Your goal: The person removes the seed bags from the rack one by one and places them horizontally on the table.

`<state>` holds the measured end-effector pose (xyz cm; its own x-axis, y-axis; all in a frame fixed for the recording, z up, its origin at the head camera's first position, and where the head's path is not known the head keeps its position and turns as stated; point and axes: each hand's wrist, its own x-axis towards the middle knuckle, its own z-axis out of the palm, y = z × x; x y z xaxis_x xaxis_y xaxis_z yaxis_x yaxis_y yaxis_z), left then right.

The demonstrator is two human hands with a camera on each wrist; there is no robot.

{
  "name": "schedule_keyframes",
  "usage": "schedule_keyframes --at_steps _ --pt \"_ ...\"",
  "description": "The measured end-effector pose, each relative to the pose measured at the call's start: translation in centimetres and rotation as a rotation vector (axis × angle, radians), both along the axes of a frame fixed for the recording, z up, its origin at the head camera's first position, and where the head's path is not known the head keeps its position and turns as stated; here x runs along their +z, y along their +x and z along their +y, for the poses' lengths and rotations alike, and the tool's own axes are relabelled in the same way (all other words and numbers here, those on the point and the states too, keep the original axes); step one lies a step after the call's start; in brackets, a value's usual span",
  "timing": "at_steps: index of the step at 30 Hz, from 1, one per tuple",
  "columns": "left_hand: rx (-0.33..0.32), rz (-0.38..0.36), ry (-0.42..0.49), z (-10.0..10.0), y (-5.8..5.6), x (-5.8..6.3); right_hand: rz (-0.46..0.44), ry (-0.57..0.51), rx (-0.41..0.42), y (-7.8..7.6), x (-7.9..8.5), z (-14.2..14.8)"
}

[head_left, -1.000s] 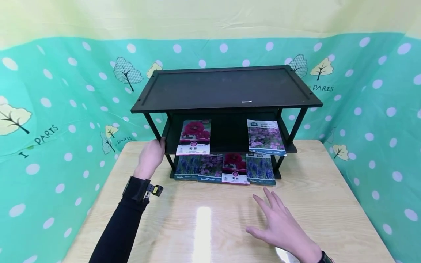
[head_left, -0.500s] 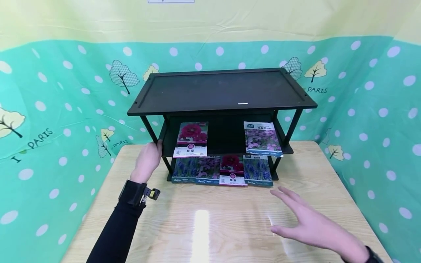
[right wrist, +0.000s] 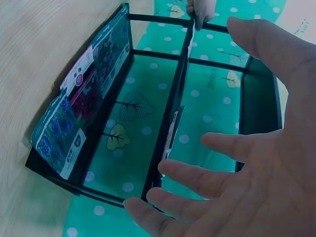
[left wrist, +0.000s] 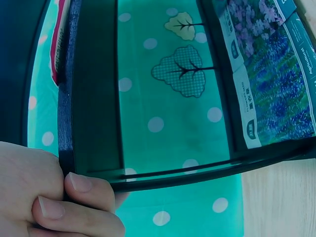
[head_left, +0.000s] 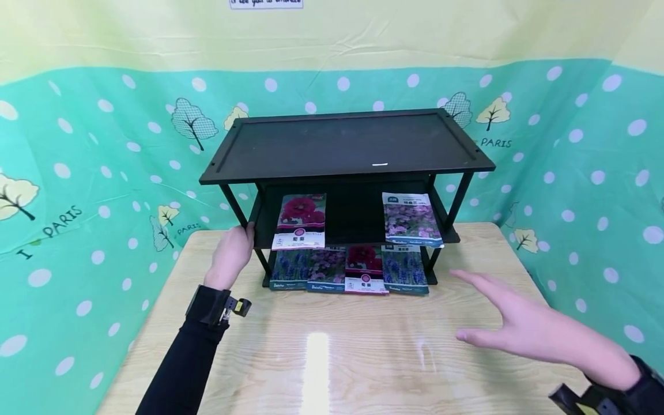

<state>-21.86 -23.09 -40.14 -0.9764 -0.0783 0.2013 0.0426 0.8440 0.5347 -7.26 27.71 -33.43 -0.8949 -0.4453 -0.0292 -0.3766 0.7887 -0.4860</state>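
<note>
A black three-tier shelf rack [head_left: 342, 144] stands on the table. My left hand [head_left: 230, 253] grips the left end of its middle shelf; in the left wrist view the fingers [left wrist: 81, 217] curl round the dark edge. On that shelf lie a red-flower seed packet [head_left: 299, 222] at left and a pink-purple-flower seed packet [head_left: 411, 220] at right, with a gap between. Several more packets line the bottom shelf, among them a blue-flower packet [head_left: 404, 271] at its right end. My right hand [head_left: 529, 323], fingers spread and holding nothing, hovers over the table right of the rack.
The wooden table [head_left: 373, 346] stretches in front of the rack, with a bright glare strip on it. A green dotted curtain [head_left: 586, 190] encloses the back and sides. A small white strip [head_left: 380, 164] lies on the top shelf.
My right hand has drawn away to the right from in front of the rack, its wrist camera coming into view. The left hand keeps its grip. The head view has shifted slightly.
</note>
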Motion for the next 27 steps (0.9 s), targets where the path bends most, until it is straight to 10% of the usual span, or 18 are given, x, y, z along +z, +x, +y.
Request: schedule_keyframes --at_steps 27 --pt "-0.027 0.002 0.037 -0.1 -0.2 -0.4 -0.344 -0.207 -0.222 -8.3 1.4 1.7"
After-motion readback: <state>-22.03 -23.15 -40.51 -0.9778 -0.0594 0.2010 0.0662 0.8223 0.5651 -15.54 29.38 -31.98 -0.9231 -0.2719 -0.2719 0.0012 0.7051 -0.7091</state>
